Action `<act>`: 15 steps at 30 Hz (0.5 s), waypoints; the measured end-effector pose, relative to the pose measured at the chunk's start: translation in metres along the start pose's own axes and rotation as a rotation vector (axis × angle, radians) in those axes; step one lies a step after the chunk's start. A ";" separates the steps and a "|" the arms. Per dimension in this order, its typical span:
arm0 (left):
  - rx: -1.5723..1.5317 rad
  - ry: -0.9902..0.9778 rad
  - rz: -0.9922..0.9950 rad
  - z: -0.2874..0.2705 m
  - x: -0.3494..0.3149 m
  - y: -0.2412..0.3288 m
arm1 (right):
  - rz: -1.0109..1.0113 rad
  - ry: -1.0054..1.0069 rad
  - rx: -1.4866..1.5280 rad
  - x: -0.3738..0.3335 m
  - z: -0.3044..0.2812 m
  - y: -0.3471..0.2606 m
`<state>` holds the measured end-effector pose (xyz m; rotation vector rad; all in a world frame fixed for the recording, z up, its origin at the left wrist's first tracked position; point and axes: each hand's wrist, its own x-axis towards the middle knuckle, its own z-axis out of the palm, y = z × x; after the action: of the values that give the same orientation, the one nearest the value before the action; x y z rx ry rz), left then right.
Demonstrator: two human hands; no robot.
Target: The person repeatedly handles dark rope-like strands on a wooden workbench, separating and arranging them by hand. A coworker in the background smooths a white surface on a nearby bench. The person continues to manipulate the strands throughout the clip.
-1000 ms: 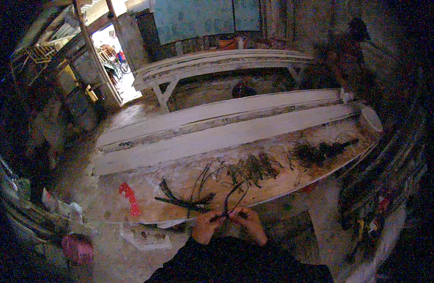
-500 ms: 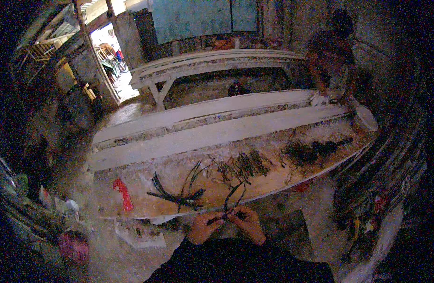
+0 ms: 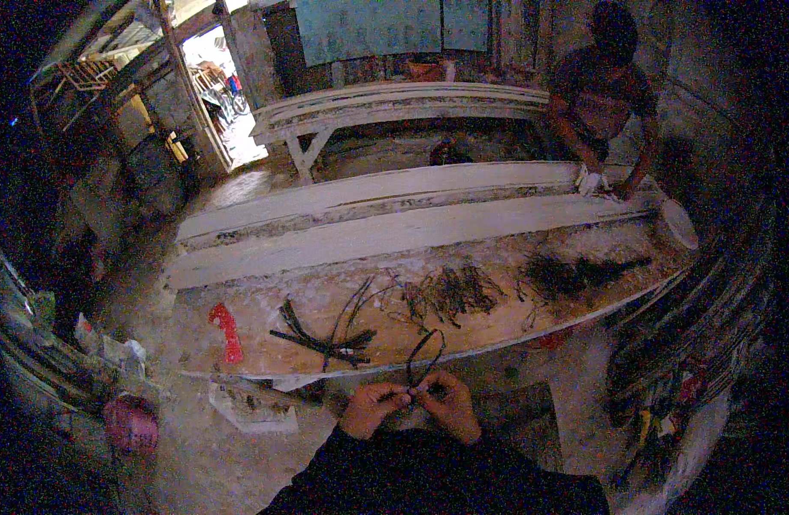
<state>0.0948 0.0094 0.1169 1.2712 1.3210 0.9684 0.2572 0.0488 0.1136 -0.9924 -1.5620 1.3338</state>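
At the near edge of the long worktable [image 3: 248, 330], my left hand [image 3: 370, 410] and my right hand [image 3: 450, 407] meet fingertip to fingertip. Both pinch the crossing ends of a thin dark strip [image 3: 413, 360], whose loop stands up above the fingers. Exactly how the ends cross is hidden by the fingertips. Just beyond my hands lies a small bunch of dark strips [image 3: 313, 341]. Farther right, tangled dark cords [image 3: 454, 292] spread over the wood, and past them sits a dark, hairy-looking heap [image 3: 579, 273].
A red object [image 3: 225, 333] lies at the table's left. Long pale boards [image 3: 411, 223] run along its far side, where a co-worker [image 3: 604, 103] bends with hands on them. Another bench [image 3: 300, 154] stands behind. Long dark pieces [image 3: 712, 292] are stacked at right; a pink bundle [image 3: 130, 423] sits lower left.
My view has shifted slightly, so the table sits a little differently. My hands still pinch the looped strip, with the fingertips slightly higher. The co-worker appears more upright.
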 end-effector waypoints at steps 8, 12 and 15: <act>-0.075 -0.021 -0.042 -0.009 -0.001 -0.007 | 0.032 -0.026 0.062 -0.002 0.009 -0.006; -0.300 -0.019 -0.265 -0.021 0.001 -0.006 | -0.067 -0.076 0.053 0.006 0.016 -0.004; -0.636 0.180 -0.402 -0.024 -0.001 -0.005 | -0.317 -0.118 -0.101 0.008 0.019 -0.004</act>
<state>0.0704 0.0101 0.1159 0.4249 1.1997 1.1039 0.2363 0.0492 0.1164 -0.6984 -1.8047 1.1173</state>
